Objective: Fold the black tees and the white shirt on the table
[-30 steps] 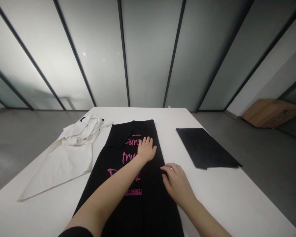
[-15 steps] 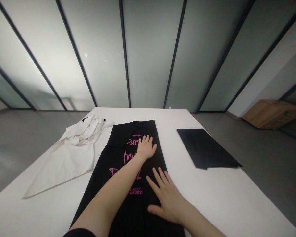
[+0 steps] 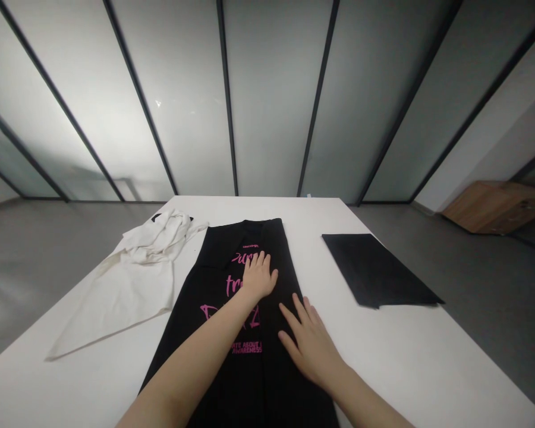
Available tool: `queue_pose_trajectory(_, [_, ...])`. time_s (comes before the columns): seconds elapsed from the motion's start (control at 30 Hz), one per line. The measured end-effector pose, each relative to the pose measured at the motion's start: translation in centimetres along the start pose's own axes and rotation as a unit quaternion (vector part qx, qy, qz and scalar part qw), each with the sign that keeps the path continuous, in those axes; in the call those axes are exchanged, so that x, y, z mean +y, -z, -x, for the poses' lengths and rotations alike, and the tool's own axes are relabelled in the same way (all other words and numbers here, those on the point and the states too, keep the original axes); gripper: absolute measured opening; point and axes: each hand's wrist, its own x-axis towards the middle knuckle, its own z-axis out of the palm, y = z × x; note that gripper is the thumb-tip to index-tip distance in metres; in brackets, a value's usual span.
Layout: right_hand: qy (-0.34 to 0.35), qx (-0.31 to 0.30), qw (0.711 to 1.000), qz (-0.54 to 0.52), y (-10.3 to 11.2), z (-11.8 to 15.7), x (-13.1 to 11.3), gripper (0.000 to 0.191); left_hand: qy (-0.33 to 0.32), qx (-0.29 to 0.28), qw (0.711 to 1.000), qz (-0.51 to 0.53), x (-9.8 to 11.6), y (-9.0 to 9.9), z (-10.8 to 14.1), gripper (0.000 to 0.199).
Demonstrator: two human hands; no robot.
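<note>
from where i'm watching, frosted glass panels (image 3: 271,101) in dark frames fill the back of the room, with a grey floor (image 3: 481,309) and a wooden cabinet (image 3: 490,208) off past the right edge of a white tabletop (image 3: 383,368). the black t-shirt (image 3: 205,291) with pink lettering lies lengthwise down the middle of the tabletop, folded narrow, its collar end toward the far edge and its lower part running out of my view at the near side. the left hand (image 3: 259,276) lies flat on the lettering, fingers close together, no pinch, apparently pinning the cloth in place. the right hand (image 3: 310,348) rests lower, near the shirt's right edge, fingers spread and pressing, which looks like keeping the layers flat. a crumpled white cloth (image 3: 138,285) lies near the left edge and a flat folded black piece (image 3: 374,267) toward the right edge, both apart from the shirt, seemingly to leave it room.
</note>
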Motion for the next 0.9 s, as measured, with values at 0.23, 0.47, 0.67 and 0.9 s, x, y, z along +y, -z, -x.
queue_pose_trajectory(0.23, [-0.010,-0.003,0.999,0.035,-0.6,-1.7,-0.1,0.071,-0.014,-0.008,1.000,0.007,-0.6,-0.7,-2.5,0.065])
queue_pose_trajectory(0.47, [-0.018,0.007,0.998,0.051,0.1,-6.5,0.3,0.073,-0.023,-0.007,1.000,0.007,-1.3,-1.1,-5.5,0.062])
queue_pose_trajectory(0.67, [-0.034,0.009,0.998,0.052,0.8,-11.1,0.5,0.071,-0.021,-0.003,1.000,0.008,-2.0,-1.4,-7.9,0.060])
queue_pose_trajectory(0.9, [-0.048,0.004,0.998,0.048,2.0,-14.8,0.4,0.069,-0.007,-0.002,1.000,0.014,-3.4,-1.2,-11.2,0.058])
